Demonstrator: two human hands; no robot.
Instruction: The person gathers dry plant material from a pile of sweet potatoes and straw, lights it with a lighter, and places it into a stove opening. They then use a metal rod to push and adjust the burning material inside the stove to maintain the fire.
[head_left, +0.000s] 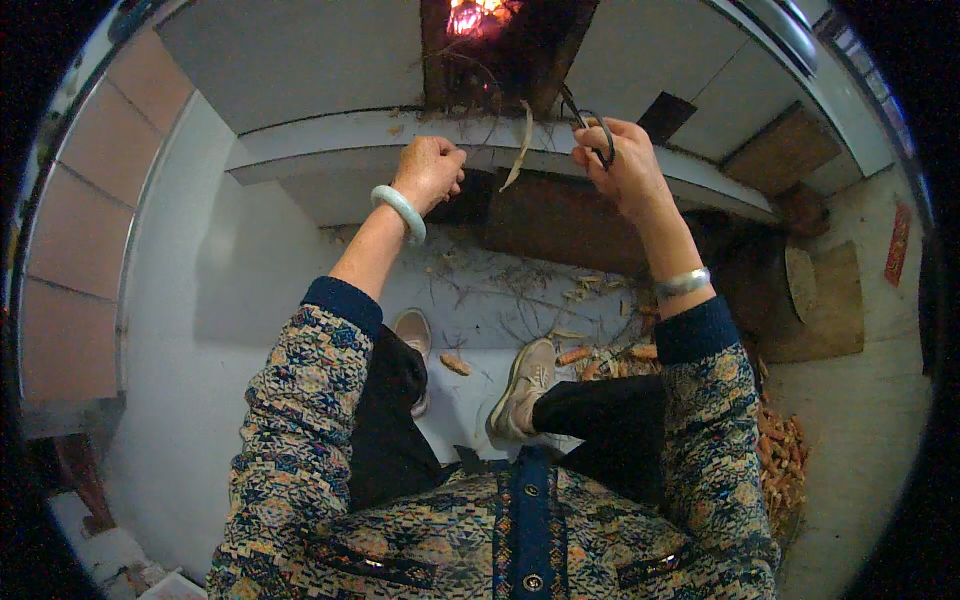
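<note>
In front of me a fire (480, 15) burns in the opening of a stove. My right hand (619, 161) is closed on the looped handle of dark metal tongs (604, 139), which point up toward the right side of the opening. My left hand (431, 172), with a pale bangle at the wrist, is curled before the ledge; whether something thin is in its fingers cannot be told. Between the hands a pale dry strip of husk (521, 146) hangs over the ledge (337, 139). Thin twigs lie at the mouth of the stove.
Twigs and husk scraps (525, 289) litter the floor below the ledge. A corn cob (455, 364) lies between my shoes (525, 386). More cobs (784, 450) are heaped at the right. A brown board (570, 221) leans under the ledge.
</note>
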